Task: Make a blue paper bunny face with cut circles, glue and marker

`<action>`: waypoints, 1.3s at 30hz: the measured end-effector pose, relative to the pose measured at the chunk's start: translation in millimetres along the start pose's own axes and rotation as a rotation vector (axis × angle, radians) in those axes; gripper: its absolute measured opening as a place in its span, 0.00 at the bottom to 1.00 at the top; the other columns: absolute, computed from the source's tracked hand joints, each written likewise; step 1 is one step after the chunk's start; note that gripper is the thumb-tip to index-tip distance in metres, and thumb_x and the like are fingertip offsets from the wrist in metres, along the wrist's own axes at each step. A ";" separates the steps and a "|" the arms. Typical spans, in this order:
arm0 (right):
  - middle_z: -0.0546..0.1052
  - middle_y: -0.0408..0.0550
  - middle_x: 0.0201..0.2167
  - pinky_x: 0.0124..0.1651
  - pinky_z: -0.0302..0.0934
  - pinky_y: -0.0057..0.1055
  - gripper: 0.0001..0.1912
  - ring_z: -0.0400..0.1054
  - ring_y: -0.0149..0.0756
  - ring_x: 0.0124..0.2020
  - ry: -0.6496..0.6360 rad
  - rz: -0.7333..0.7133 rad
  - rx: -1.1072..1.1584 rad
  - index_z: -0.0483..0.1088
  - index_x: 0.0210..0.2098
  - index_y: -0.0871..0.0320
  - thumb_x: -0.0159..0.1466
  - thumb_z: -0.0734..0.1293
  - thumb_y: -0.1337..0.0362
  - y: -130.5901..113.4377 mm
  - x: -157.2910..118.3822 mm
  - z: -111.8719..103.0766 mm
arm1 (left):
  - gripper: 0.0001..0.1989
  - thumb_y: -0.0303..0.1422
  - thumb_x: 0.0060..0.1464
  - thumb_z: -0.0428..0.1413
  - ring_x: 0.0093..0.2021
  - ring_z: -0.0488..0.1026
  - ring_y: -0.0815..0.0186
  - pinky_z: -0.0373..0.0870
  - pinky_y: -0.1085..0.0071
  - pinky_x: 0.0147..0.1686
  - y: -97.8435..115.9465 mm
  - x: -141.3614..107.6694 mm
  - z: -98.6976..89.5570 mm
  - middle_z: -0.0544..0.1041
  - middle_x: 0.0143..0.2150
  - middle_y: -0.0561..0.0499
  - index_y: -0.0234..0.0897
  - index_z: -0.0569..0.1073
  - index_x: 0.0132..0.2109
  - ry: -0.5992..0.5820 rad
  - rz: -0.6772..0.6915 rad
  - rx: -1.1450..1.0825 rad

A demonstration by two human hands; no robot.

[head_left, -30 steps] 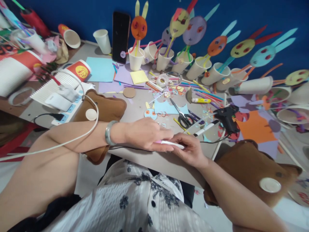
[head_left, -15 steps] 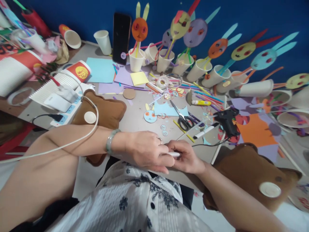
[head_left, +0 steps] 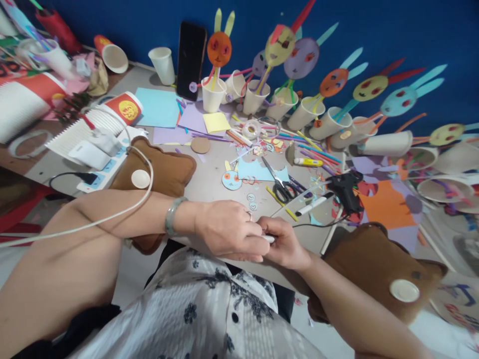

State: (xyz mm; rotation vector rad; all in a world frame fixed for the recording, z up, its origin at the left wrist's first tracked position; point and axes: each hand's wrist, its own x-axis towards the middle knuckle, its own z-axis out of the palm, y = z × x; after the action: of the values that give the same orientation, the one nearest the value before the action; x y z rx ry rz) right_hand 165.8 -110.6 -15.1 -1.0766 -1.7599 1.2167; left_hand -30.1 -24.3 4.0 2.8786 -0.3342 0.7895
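Close to the table's front edge, my two hands meet. My left hand (head_left: 228,230), with a bracelet on its wrist, is closed around a white pen (head_left: 268,239), of which only a short end shows. Against it, my right hand (head_left: 286,243) is also closed, its thumb and fingers gripping the pen's other part. Fingers hide most of the pen. Just beyond lie two small blue round pieces (head_left: 252,201) with heart marks, and a blue paper rabbit face (head_left: 231,180) with yellow ears. Scissors (head_left: 279,182) lie open behind, beside a blue paper offcut (head_left: 258,169).
A black glue gun (head_left: 345,191) and a capped marker (head_left: 315,204) lie to the right. Paper cups (head_left: 213,94) with rabbit figures line the blue wall, beside a leaning phone (head_left: 191,60). Brown cushions (head_left: 157,167) flank me; a white cable (head_left: 112,219) crosses my left arm.
My left fingers have closed further over the white pen, so less of it shows. The view has shifted slightly, moving the right-hand objects leftward in it.
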 end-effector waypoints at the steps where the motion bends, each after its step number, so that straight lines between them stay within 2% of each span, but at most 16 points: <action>1: 0.61 0.35 0.17 0.21 0.46 0.23 0.21 0.50 0.23 0.19 0.007 0.006 0.005 0.62 0.24 0.56 0.62 0.74 0.54 0.0 0.2 0.3 | 0.20 0.37 0.73 0.39 0.22 0.67 0.68 0.60 0.66 0.23 -0.7 0.3 -0.4 0.72 0.25 0.54 0.39 0.71 0.36 0.010 0.000 0.000; 5: 0.61 0.35 0.17 0.21 0.47 0.24 0.22 0.50 0.24 0.19 0.033 0.016 -0.009 0.61 0.24 0.55 0.61 0.75 0.52 2.0 0.3 1.2 | 0.21 0.37 0.72 0.39 0.21 0.66 0.68 0.60 0.66 0.22 -3.9 0.9 -1.0 0.72 0.24 0.53 0.38 0.71 0.35 0.079 0.020 0.005; 8: 0.62 0.35 0.16 0.21 0.48 0.23 0.19 0.51 0.24 0.19 0.056 -0.027 -0.063 0.62 0.24 0.55 0.63 0.73 0.55 3.6 0.2 1.4 | 0.21 0.37 0.72 0.41 0.21 0.66 0.68 0.60 0.66 0.23 -8.4 -0.6 2.3 0.72 0.24 0.53 0.39 0.71 0.33 0.092 0.055 0.015; 12: 0.67 0.37 0.17 0.21 0.49 0.23 0.12 0.55 0.24 0.17 0.125 -0.141 -0.220 0.67 0.26 0.56 0.64 0.71 0.61 7.1 1.3 0.0 | 0.18 0.38 0.71 0.44 0.24 0.68 0.68 0.61 0.67 0.26 -18.1 -7.7 13.4 0.73 0.26 0.52 0.39 0.74 0.37 -0.044 0.107 0.040; 16: 0.73 0.40 0.18 0.24 0.55 0.25 0.09 0.63 0.26 0.19 0.194 -0.296 -0.452 0.71 0.28 0.56 0.65 0.69 0.63 15.6 3.1 -5.3 | 0.16 0.37 0.71 0.46 0.24 0.69 0.68 0.61 0.67 0.27 -28.1 -15.2 21.2 0.73 0.26 0.51 0.36 0.75 0.42 -0.091 0.090 0.140; 18: 0.76 0.42 0.20 0.26 0.57 0.26 0.08 0.67 0.28 0.21 0.224 -0.337 -0.543 0.73 0.29 0.56 0.65 0.69 0.64 20.5 3.7 -8.8 | 0.15 0.37 0.72 0.46 0.24 0.70 0.67 0.59 0.66 0.26 -32.7 -15.4 19.6 0.74 0.26 0.51 0.36 0.76 0.44 -0.128 0.085 0.206; 21: 0.74 0.41 0.19 0.25 0.55 0.26 0.07 0.65 0.28 0.20 0.295 -0.334 -0.583 0.72 0.30 0.56 0.65 0.69 0.64 25.7 3.9 -13.2 | 0.14 0.37 0.73 0.47 0.26 0.72 0.67 0.58 0.66 0.26 -38.4 -10.0 11.5 0.75 0.28 0.51 0.37 0.75 0.48 -0.261 0.041 0.284; 23: 0.71 0.39 0.18 0.24 0.54 0.26 0.08 0.62 0.27 0.18 0.341 -0.317 -0.571 0.71 0.30 0.56 0.65 0.69 0.63 27.3 4.0 -15.2 | 0.15 0.40 0.73 0.46 0.27 0.73 0.67 0.57 0.66 0.26 -40.7 -4.1 4.4 0.76 0.29 0.51 0.39 0.74 0.50 -0.344 -0.004 0.299; 25: 0.69 0.38 0.17 0.24 0.53 0.26 0.09 0.61 0.27 0.18 0.372 -0.299 -0.565 0.70 0.29 0.56 0.66 0.69 0.61 28.1 4.2 -16.1 | 0.16 0.43 0.73 0.46 0.28 0.73 0.67 0.56 0.67 0.26 -40.7 1.7 -2.5 0.77 0.31 0.50 0.40 0.74 0.50 -0.374 -0.047 0.294; 30: 0.71 0.40 0.19 0.25 0.54 0.28 0.12 0.61 0.28 0.19 0.377 -0.225 -0.545 0.72 0.30 0.56 0.66 0.69 0.56 31.7 5.5 -14.9 | 0.14 0.40 0.73 0.48 0.26 0.72 0.69 0.53 0.68 0.24 -30.8 6.6 -20.7 0.78 0.29 0.50 0.38 0.74 0.46 -0.353 -0.161 0.298; 33: 0.72 0.41 0.21 0.28 0.57 0.30 0.11 0.63 0.30 0.22 0.405 -0.196 -0.538 0.73 0.33 0.56 0.66 0.70 0.56 35.2 6.8 -14.1 | 0.15 0.40 0.73 0.48 0.26 0.73 0.69 0.53 0.70 0.25 -23.2 -0.4 -36.0 0.80 0.30 0.50 0.38 0.76 0.48 -0.355 -0.259 0.268; 36: 0.73 0.41 0.25 0.32 0.61 0.31 0.08 0.65 0.32 0.25 0.513 -0.178 -0.485 0.73 0.42 0.55 0.67 0.68 0.58 38.0 8.8 -14.4 | 0.17 0.39 0.74 0.46 0.29 0.74 0.68 0.55 0.70 0.26 -22.3 -14.2 -51.5 0.81 0.33 0.48 0.38 0.77 0.54 -0.369 -0.464 0.324; 39: 0.73 0.40 0.27 0.32 0.63 0.32 0.12 0.67 0.33 0.26 0.560 -0.144 -0.386 0.69 0.50 0.54 0.68 0.66 0.60 40.7 10.2 -15.5 | 0.19 0.40 0.74 0.46 0.30 0.75 0.65 0.55 0.70 0.27 -30.5 -29.7 -61.0 0.82 0.35 0.46 0.38 0.79 0.53 -0.398 -0.746 0.409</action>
State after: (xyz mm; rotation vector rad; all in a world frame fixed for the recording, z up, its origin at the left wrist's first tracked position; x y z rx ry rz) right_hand 185.0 -87.7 -48.4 -1.3246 -1.6119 0.4253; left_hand -77.0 22.0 38.4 3.1122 0.9207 0.1545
